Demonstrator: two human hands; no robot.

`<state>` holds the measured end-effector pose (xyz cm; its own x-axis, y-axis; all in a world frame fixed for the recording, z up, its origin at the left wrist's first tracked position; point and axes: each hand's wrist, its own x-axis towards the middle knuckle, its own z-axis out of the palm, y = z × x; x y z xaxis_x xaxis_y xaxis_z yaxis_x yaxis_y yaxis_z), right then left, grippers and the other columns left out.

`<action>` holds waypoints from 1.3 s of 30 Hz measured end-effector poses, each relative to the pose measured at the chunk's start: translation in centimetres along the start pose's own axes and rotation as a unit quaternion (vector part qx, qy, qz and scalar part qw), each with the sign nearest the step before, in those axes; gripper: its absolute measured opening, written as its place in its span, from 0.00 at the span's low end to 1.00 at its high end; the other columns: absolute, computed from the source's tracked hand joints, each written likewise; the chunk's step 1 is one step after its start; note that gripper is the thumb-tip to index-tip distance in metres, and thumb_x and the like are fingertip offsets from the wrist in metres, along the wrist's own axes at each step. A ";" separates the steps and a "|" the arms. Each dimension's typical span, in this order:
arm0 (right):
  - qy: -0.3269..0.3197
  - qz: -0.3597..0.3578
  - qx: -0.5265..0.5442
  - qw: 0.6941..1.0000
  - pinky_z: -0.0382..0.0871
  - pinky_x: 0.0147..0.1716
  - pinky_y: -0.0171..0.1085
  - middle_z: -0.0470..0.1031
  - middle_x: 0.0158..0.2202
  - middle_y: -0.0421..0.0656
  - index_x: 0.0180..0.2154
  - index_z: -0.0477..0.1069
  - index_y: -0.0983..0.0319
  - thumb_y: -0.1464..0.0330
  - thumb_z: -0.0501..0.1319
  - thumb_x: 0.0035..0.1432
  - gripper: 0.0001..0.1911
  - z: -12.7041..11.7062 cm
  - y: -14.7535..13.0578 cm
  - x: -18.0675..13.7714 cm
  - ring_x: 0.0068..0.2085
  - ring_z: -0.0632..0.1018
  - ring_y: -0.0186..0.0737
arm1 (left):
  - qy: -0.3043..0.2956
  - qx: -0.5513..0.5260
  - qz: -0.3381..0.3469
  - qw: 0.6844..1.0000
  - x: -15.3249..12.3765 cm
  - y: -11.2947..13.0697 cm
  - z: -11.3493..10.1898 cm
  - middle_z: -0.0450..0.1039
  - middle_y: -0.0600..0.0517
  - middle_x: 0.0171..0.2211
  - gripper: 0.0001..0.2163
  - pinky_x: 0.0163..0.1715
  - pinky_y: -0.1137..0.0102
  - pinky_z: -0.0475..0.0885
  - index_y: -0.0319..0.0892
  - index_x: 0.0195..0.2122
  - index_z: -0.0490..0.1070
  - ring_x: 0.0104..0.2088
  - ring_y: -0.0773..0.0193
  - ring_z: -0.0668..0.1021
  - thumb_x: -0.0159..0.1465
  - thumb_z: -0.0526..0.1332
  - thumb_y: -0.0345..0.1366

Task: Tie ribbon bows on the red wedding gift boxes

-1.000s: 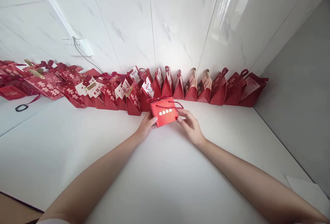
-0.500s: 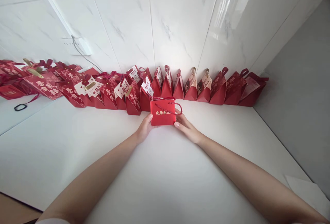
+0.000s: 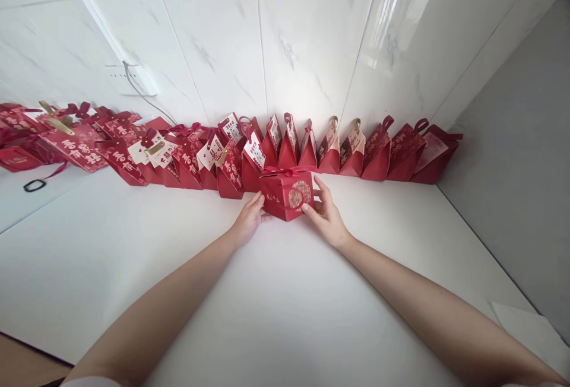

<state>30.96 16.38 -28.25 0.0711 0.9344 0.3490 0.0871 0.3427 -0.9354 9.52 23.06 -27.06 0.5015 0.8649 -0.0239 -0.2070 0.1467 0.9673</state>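
Between my two hands is a red gift box (image 3: 278, 198) with a ribbon bow on top, a round gold emblem on its right face and small gold characters on its left face. One corner edge points toward me. My left hand (image 3: 249, 217) grips the box at its left side, fingers partly behind it. On the other side, my right hand (image 3: 327, 213) has its thumb on the emblem face and its fingers at the back edge. Right behind stands a row of red paper gift boxes (image 3: 289, 148) with ribbon loops, several bearing white printed panels.
More red gift boxes (image 3: 73, 146) crowd the left end of the white table (image 3: 285, 310). A black loop (image 3: 34, 186) lies near them. A tiled wall (image 3: 214, 37) with a socket strip (image 3: 129, 80) and grey cable rises behind; a grey panel (image 3: 516, 138) bounds the right.
The box has turned between my hands: its flat lettered face with the rope handle faced me before, and now a corner and the emblem face show. My right hand's fingers have shifted up.
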 end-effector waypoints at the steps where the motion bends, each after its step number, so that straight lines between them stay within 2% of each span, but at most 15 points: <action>1: 0.018 0.012 0.006 1.000 0.75 0.43 0.44 0.65 0.59 0.50 0.67 0.45 0.52 0.55 0.62 0.61 0.40 0.0 0.1 0.0 0.44 0.77 0.43 | 0.010 -0.002 -0.007 1.000 0.1 -0.1 -0.1 0.70 0.46 0.57 0.24 0.49 0.58 0.73 0.48 0.59 0.65 0.49 0.55 0.77 0.65 0.59 0.51; 2: 0.031 0.025 0.016 0.999 0.76 0.40 0.43 0.67 0.57 0.49 0.67 0.47 0.53 0.54 0.62 0.60 0.40 0.1 0.2 0.1 0.40 0.78 0.41 | 0.022 -0.002 -0.011 1.000 0.2 -0.2 -0.2 0.72 0.46 0.54 0.24 0.46 0.59 0.75 0.47 0.59 0.65 0.46 0.56 0.78 0.64 0.61 0.50; 4: 0.039 0.041 0.031 0.998 0.76 0.36 0.42 0.71 0.52 0.47 0.62 0.56 0.55 0.53 0.61 0.61 0.33 0.0 0.4 0.1 0.34 0.78 0.39 | 0.042 0.002 -0.017 0.999 0.4 -0.3 -0.3 0.75 0.47 0.49 0.24 0.41 0.62 0.77 0.47 0.57 0.67 0.41 0.58 0.79 0.62 0.63 0.50; 7: 0.020 0.033 0.034 0.999 0.76 0.37 0.43 0.75 0.49 0.46 0.55 0.66 0.58 0.52 0.58 0.63 0.24 -0.2 0.2 0.1 0.31 0.77 0.38 | 0.063 0.010 -0.037 0.997 0.6 -0.3 -0.3 0.76 0.48 0.47 0.23 0.36 0.64 0.79 0.46 0.54 0.69 0.38 0.60 0.79 0.60 0.64 0.49; 12: -0.025 0.008 -0.006 1.000 0.74 0.42 0.45 0.69 0.59 0.48 0.63 0.59 0.56 0.53 0.57 0.65 0.29 -0.4 -0.2 -0.2 0.38 0.78 0.42 | 0.080 0.031 -0.069 0.994 0.8 -0.1 -0.2 0.79 0.47 0.41 0.18 0.28 0.68 0.78 0.43 0.49 0.73 0.33 0.61 0.80 0.61 0.63 0.47; 15: -0.017 0.006 -0.043 0.999 0.74 0.42 0.44 0.69 0.58 0.48 0.64 0.59 0.56 0.53 0.55 0.66 0.29 -0.4 0.0 -0.1 0.39 0.77 0.43 | 0.072 0.039 -0.088 0.993 0.8 0.1 -0.2 0.80 0.44 0.34 0.17 0.23 0.71 0.75 0.39 0.43 0.75 0.29 0.59 0.82 0.62 0.62 0.48; 18: 0.016 0.010 -0.062 0.998 0.73 0.40 0.42 0.75 0.50 0.46 0.58 0.67 0.59 0.52 0.54 0.66 0.26 -0.4 0.3 0.1 0.38 0.76 0.43 | 0.043 0.047 -0.110 0.992 0.7 0.4 -0.2 0.79 0.42 0.29 0.19 0.21 0.72 0.73 0.36 0.37 0.75 0.25 0.56 0.82 0.62 0.61 0.51; 22: 0.040 0.025 -0.072 0.996 0.72 0.36 0.41 0.76 0.38 0.44 0.51 0.72 0.61 0.50 0.55 0.64 0.24 -0.4 0.5 0.3 0.32 0.75 0.42 | 0.011 0.059 -0.111 0.992 0.5 0.7 -0.1 0.80 0.40 0.30 0.21 0.21 0.71 0.73 0.35 0.33 0.75 0.25 0.56 0.82 0.60 0.62 0.54; 28: 0.044 0.038 -0.072 0.996 0.71 0.37 0.42 0.77 0.40 0.45 0.49 0.72 0.60 0.51 0.56 0.63 0.23 -0.5 0.2 0.4 0.32 0.75 0.42 | 0.012 0.069 -0.107 0.992 0.5 0.5 -0.2 0.81 0.39 0.33 0.24 0.22 0.71 0.72 0.36 0.35 0.74 0.26 0.56 0.82 0.58 0.63 0.56; 32: 0.037 0.027 -0.035 0.998 0.72 0.38 0.41 0.76 0.44 0.44 0.51 0.69 0.58 0.50 0.52 0.66 0.22 -0.5 0.1 0.3 0.37 0.76 0.43 | 0.024 0.079 -0.088 0.993 0.4 0.3 -0.2 0.80 0.42 0.34 0.25 0.22 0.72 0.72 0.37 0.40 0.74 0.27 0.58 0.82 0.58 0.61 0.58; 36: 0.025 0.019 0.028 0.999 0.73 0.42 0.42 0.74 0.46 0.44 0.51 0.65 0.56 0.49 0.47 0.68 0.22 -0.6 0.3 0.0 0.42 0.76 0.43 | 0.043 0.090 -0.046 0.994 0.4 0.1 0.1 0.78 0.47 0.35 0.22 0.21 0.73 0.71 0.40 0.47 0.72 0.25 0.62 0.80 0.59 0.63 0.52; 39: 0.004 0.014 0.061 0.998 0.72 0.47 0.44 0.72 0.51 0.45 0.48 0.63 0.55 0.51 0.50 0.67 0.18 -0.5 0.3 0.0 0.46 0.76 0.43 | 0.073 0.099 0.000 0.992 0.4 -0.2 0.2 0.77 0.49 0.33 0.23 0.17 0.75 0.65 0.41 0.51 0.71 0.22 0.67 0.76 0.58 0.66 0.47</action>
<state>31.48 16.40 -28.49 0.0802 0.9434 0.3219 -0.0375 0.3255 -0.9448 9.98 23.29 -27.21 0.3722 0.9270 -0.0468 -0.0295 0.0623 0.9976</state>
